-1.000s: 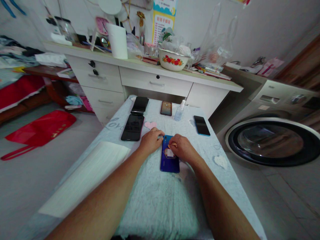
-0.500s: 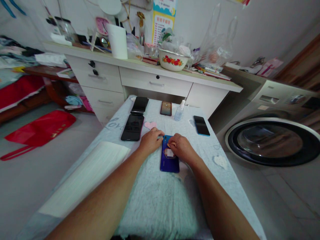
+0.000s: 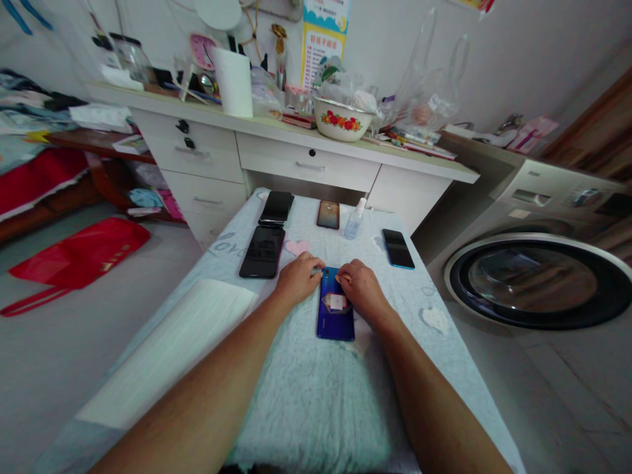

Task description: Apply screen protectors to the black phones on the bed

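A blue phone [image 3: 336, 327] lies back side up on the cloth-covered table, with a whitish square and a round picture sticker [image 3: 337, 301] on its back. At its upper left corner, my left hand [image 3: 299, 278] has its fingers closed against the edge; a small greyish bit shows by the fingertips. My right hand [image 3: 364, 288] is over the upper right part of the phone. Its fingers pinch a small tan piece [image 3: 340, 279], which touches the back cover or sits just over it; its kind is unclear.
Left of my hands are a black phone [image 3: 262, 252] and dark phones [image 3: 276, 208]. Beyond are a brown-backed phone [image 3: 328, 214] and a clear spray bottle [image 3: 353, 222]. Another phone [image 3: 398, 249] lies right. A white folded sheet [image 3: 172, 352] covers the left side. A washing machine [image 3: 538, 191] stands right.
My right hand has moved slightly up the phone with the tan piece, and more of the sticker shows. My left hand stays at the corner.
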Demonstrator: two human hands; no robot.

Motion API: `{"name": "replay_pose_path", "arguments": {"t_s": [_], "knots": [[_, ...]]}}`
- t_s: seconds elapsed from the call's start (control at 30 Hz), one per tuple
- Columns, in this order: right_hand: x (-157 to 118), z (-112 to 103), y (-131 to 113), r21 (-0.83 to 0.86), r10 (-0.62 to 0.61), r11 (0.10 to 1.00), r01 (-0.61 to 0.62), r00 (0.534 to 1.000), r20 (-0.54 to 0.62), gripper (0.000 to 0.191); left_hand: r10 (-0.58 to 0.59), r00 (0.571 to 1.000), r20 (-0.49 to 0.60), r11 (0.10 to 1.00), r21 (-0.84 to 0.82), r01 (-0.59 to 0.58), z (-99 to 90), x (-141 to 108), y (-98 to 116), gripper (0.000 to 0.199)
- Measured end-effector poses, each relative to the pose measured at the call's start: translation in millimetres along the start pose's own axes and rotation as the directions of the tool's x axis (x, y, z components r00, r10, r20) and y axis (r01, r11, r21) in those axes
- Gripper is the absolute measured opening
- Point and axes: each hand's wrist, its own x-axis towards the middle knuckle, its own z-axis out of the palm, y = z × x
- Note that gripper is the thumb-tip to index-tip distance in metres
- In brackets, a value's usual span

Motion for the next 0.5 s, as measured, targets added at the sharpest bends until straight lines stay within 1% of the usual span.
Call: {"name": "replay_pose_path", "arguments": {"t_s": [0.5], "knots": [[2.4, 2.9, 6.7, -0.035, 0.062, 0.997, -0.064, 0.997, -0.038, 0.012, 0.000, 1.000, 0.002, 1.000, 0.002, 0.000, -0.3, -0.8, 1.4, 0.022]]}}
